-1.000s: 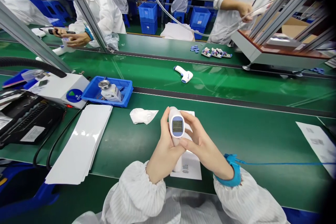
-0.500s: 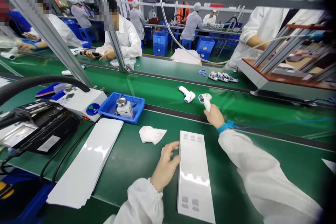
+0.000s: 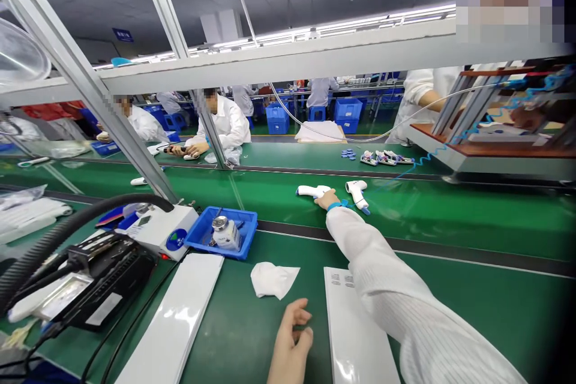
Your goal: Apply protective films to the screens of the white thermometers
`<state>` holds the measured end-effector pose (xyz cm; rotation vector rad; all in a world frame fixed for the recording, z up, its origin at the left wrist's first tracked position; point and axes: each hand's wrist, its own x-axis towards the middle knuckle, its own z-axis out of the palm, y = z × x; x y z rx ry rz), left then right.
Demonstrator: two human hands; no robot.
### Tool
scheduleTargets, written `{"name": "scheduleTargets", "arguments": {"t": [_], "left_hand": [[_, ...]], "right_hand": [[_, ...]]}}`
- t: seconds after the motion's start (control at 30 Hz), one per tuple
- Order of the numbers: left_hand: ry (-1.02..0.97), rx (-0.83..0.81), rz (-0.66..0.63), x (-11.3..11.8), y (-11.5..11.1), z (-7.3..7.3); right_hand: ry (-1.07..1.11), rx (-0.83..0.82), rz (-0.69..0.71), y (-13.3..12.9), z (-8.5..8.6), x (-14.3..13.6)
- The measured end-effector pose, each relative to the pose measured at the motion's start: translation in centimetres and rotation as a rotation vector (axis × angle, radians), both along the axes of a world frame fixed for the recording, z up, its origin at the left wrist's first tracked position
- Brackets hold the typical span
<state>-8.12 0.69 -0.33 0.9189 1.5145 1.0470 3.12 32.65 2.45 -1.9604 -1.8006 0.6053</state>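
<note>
My right hand (image 3: 327, 199) reaches over the green belt, its fingers closed round the head of a white gun-shaped device (image 3: 310, 191). A second such device (image 3: 357, 192) lies just to the right on the belt, its blue-tipped end toward me. Low in the middle, my left hand (image 3: 293, 336) is raised with loosely curled fingers and the thumb apart, holding nothing. It is between a crumpled white cloth (image 3: 272, 279) and a stack of printed white sheets (image 3: 355, 336). My right sleeve covers part of that stack.
A blue tray (image 3: 245, 246) holds a metal-capped bottle (image 3: 226, 234). More white sheets (image 3: 173, 318) lie to the left, near a black machine (image 3: 108, 288) and a white box (image 3: 168, 231). A metal post (image 3: 112, 120) slants across the left. People in white work beyond the belt.
The view has tilted up. My right hand has let go of the right device, now lying on the belt, and moved left to the other one. My left hand has moved off the sheets' edge.
</note>
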Motion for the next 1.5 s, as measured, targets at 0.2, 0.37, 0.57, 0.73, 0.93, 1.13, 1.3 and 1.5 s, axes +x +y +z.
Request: {"name": "scheduleTargets", "arguments": {"t": [0.2, 0.37, 0.57, 0.73, 0.93, 1.13, 1.3, 1.5], "left_hand": [[0.22, 0.257, 0.243, -3.0, 0.8, 5.3], [0.01, 0.153, -0.187, -1.9, 2.7, 6.1], [-0.21, 0.017, -0.273, 4.4, 1.7, 3.9], [-0.214, 0.021, -0.249, 6.7, 0.5, 3.9], [-0.24, -0.027, -0.165, 7.7, 0.7, 3.1], [-0.276, 0.0, -0.106, 8.0, 1.6, 2.3], [-0.254, -0.016, -0.107, 8.1, 1.6, 2.9], [-0.246, -0.023, -0.108, 8.1, 1.7, 2.7]], "right_hand": [[0.126, 0.034, 0.481, -6.9, 0.9, 1.6], [0.263, 0.127, 0.867, -16.7, 1.4, 3.7], [0.127, 0.224, 0.761, -23.4, 1.1, 6.9], [0.204, 0.135, 0.63, -25.4, 0.7, 9.5], [0.337, 0.13, 0.359, -24.6, -2.1, 12.7], [0.279, 0.219, 0.162, -22.7, -5.6, 13.5], [0.262, 0.24, 0.139, -21.9, -6.5, 12.9], [0.253, 0.255, 0.128, -21.5, -6.7, 12.6]]}}
